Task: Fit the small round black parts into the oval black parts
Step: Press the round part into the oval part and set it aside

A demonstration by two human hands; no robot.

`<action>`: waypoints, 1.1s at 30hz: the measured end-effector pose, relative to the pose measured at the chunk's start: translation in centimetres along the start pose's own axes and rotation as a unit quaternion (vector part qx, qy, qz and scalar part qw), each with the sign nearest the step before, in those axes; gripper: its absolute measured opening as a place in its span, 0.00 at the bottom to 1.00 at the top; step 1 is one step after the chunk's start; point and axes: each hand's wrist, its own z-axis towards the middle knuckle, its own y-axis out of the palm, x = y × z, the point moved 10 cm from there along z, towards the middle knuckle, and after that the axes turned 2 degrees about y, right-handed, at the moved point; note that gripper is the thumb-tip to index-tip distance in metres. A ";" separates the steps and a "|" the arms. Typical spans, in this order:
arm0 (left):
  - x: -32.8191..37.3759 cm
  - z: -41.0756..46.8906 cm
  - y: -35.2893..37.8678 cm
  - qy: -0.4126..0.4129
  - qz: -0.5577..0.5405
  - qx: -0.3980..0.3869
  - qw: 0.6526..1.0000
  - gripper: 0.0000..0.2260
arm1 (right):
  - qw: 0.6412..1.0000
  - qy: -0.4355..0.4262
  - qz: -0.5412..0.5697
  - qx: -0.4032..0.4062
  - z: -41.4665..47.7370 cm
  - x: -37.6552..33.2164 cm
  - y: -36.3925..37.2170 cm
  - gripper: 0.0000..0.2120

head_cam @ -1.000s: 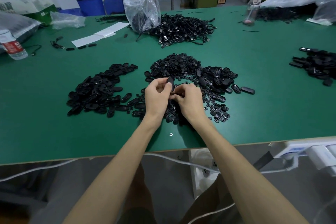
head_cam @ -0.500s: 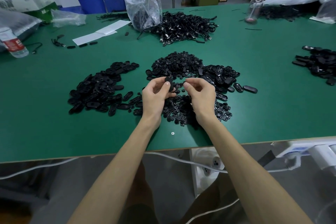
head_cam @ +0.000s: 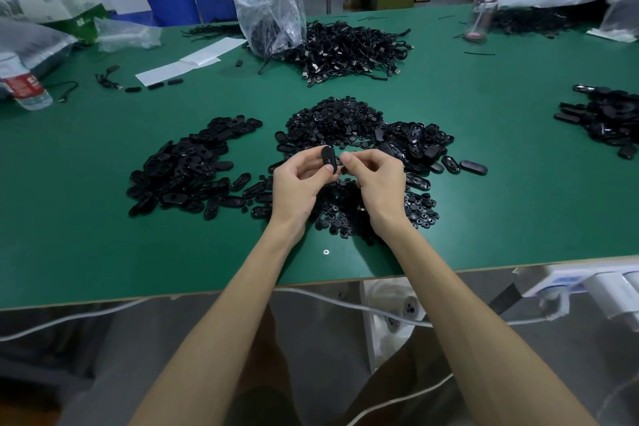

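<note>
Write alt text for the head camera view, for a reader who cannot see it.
Over a green table, a person's left hand pinches an oval black part upright while the right hand brings pinched fingertips to it. Heaps of oval black parts and small round black parts lie around the hands.

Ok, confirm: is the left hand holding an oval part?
Yes, the left hand pinches an oval black part upright above the table.

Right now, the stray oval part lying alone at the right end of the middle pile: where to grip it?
Pinch the stray oval part across its narrow width, from above. It lies flat on the table, long axis left-right, clear of neighbours; both long edges look exposed.
</note>
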 end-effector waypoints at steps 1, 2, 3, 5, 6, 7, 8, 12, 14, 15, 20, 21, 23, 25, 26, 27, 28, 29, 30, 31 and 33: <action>0.0 0.0 0.1 0.000 0.001 -0.002 1.000 0.13 | 1.000 0.002 0.002 0.000 0.0 0.0 0.0 0.05; -0.1 0.0 0.1 0.000 0.004 -0.002 1.000 0.13 | 1.000 0.004 0.005 0.000 0.0 0.0 0.0 0.06; -0.1 0.0 0.0 0.001 0.008 0.000 1.000 0.13 | 1.000 0.005 0.008 0.002 0.1 0.0 -0.1 0.06; -0.1 0.0 -0.1 0.003 0.014 0.004 1.000 0.13 | 1.000 0.007 0.018 0.003 0.0 0.1 -0.1 0.06; -0.1 0.0 -0.1 0.003 0.017 0.005 1.000 0.13 | 1.000 0.008 0.029 0.001 0.0 0.1 -0.1 0.05; 0.0 0.0 -0.1 0.004 0.021 0.004 1.000 0.13 | 0.999 0.009 0.043 -0.002 0.0 0.1 0.0 0.04; 0.0 0.0 -0.1 0.005 0.025 0.003 1.000 0.13 | 0.998 0.010 0.059 -0.005 0.0 0.1 0.1 0.04; 0.0 0.0 -0.1 0.005 0.034 0.004 0.999 0.13 | 0.996 0.016 0.082 -0.017 0.0 0.2 0.3 0.05; -0.1 0.1 -0.2 0.004 0.035 0.008 0.999 0.14 | 0.997 0.014 0.070 -0.028 -0.1 0.1 0.5 0.05; -0.1 0.1 -0.2 0.004 0.036 0.010 0.999 0.14 | 0.997 0.011 0.066 -0.034 -0.2 0.1 0.6 0.04; 0.0 0.1 -0.4 0.007 0.042 0.019 0.999 0.12 | 0.996 -0.012 0.058 -0.063 -0.4 -0.5 1.1 0.04; 0.0 0.1 -0.4 0.005 0.040 0.021 0.999 0.11 | 0.996 -0.016 0.052 -0.066 -0.5 -0.6 1.2 0.05; -0.2 0.1 -0.6 -0.002 0.032 0.029 0.999 0.07 | 0.997 -0.018 0.048 -0.064 -0.5 -0.5 1.2 0.04; -0.2 0.0 -0.8 -0.005 0.026 0.036 0.999 0.05 | 0.997 -0.017 0.048 -0.056 -0.4 -0.5 1.0 0.04; -0.2 -0.1 -0.9 -0.006 0.021 0.038 0.999 0.05 | 0.997 -0.015 0.049 -0.054 -0.4 -0.4 0.9 0.04; -0.2 -0.1 -1.0 -0.007 0.017 0.042 0.999 0.04 | 0.997 -0.013 0.050 -0.055 -0.4 -0.4 1.0 0.03; -0.2 -0.1 -1.1 -0.008 0.013 0.046 0.999 0.04 | 0.997 -0.012 0.050 -0.058 -0.4 -0.4 1.0 0.02; -0.2 -0.1 -1.2 -0.008 0.011 0.052 0.999 0.04 | 0.997 -0.011 0.051 -0.063 -0.4 -0.4 1.2 0.02; -0.1 -0.1 -1.4 -0.008 0.011 0.060 0.998 0.05 | 0.996 -0.011 0.052 -0.068 -0.5 -0.4 1.3 0.03; -0.1 -0.1 -1.5 -0.007 0.014 0.066 0.998 0.05 | 0.996 -0.010 0.055 -0.072 -0.5 -0.4 1.4 0.03; 0.0 0.0 -1.8 -0.001 0.028 0.079 0.996 0.05 | 0.995 -0.006 0.065 -0.073 -0.5 -0.4 1.4 0.04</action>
